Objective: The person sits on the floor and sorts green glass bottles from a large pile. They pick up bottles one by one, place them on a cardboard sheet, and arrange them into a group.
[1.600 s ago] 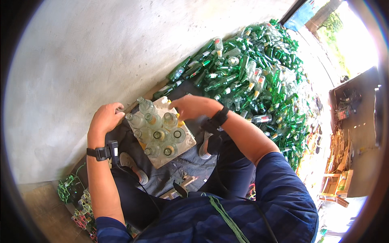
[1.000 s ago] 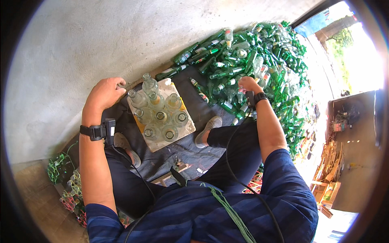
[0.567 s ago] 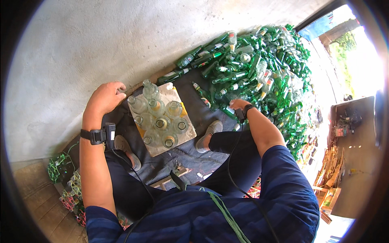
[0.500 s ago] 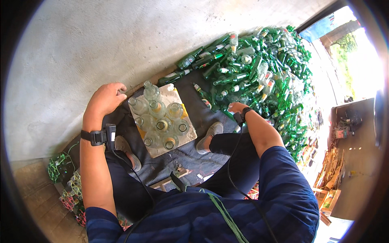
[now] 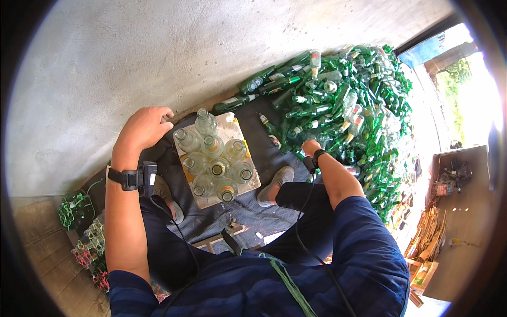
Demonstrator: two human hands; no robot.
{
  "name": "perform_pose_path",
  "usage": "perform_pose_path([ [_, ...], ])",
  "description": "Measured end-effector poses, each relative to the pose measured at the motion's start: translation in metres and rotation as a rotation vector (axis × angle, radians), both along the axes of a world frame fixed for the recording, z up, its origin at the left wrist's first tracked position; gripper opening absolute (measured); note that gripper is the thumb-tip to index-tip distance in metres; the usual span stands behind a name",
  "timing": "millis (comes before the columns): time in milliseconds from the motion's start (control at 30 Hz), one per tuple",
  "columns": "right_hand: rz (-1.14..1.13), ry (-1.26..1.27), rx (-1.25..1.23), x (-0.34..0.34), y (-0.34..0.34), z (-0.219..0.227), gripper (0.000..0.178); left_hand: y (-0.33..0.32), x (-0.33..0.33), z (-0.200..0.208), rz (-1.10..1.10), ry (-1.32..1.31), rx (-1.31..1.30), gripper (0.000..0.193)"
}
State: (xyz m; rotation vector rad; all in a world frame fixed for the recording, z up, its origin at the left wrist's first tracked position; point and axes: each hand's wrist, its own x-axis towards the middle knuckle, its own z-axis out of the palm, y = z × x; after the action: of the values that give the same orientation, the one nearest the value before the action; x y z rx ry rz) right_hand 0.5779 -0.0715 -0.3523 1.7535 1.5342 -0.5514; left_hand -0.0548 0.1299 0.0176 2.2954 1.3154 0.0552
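Observation:
Several clear glass bottles [image 5: 195, 162] stand upright, packed close together, on a worn pale board [image 5: 245, 190] between my feet. My left hand [image 5: 144, 127] hovers beyond the board's left corner, near the wall. Its fingers are loosely bent, the thumb stands apart, and it holds nothing. At the near left edge of a heap of green bottles [image 5: 338, 90], my right hand [image 5: 310, 146] is closed. Whatever it grips is hidden against the green glass. A single green bottle [image 5: 269, 127] lies on the dark sheet between the board and the heap.
A bare wall [image 5: 105, 68] runs along the far and left side. Black sheeting [image 5: 253, 116] covers the floor. My shoes [image 5: 275, 186] flank the board. Tangled green twine [image 5: 75, 208] lies at the left, and split wood [image 5: 425, 232] at the right. Cables run from both wrists.
My right hand has drawn its fingers in at the heap's edge. My left hand stays beside the board. The whole view has shifted slightly; the standing bottles look unchanged.

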Motion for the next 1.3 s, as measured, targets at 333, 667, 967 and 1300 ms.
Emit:
perform_pose_path([
  [333, -0.015, -0.062, 0.397, -0.057, 0.002, 0.043, 0.028, -0.004, -0.014, 0.004, 0.017, -0.022, 0.001, 0.033],
  [667, 0.157, -0.117, 0.400, -0.023, 0.027, 0.112, 0.027, -0.008, -0.025, 0.011, -0.009, -0.017, 0.001, 0.030],
  [967, 0.052, 0.232, 0.772, -0.084, 0.014, 0.235, 0.023, -0.010, -0.035, 0.010, -0.010, -0.050, 0.034, 0.033],
  [1300, -0.404, 0.447, 1.037, -0.241, 0.050, 0.342, 0.034, -0.013, -0.044, 0.006, -0.049, -0.028, 0.035, 0.032],
])
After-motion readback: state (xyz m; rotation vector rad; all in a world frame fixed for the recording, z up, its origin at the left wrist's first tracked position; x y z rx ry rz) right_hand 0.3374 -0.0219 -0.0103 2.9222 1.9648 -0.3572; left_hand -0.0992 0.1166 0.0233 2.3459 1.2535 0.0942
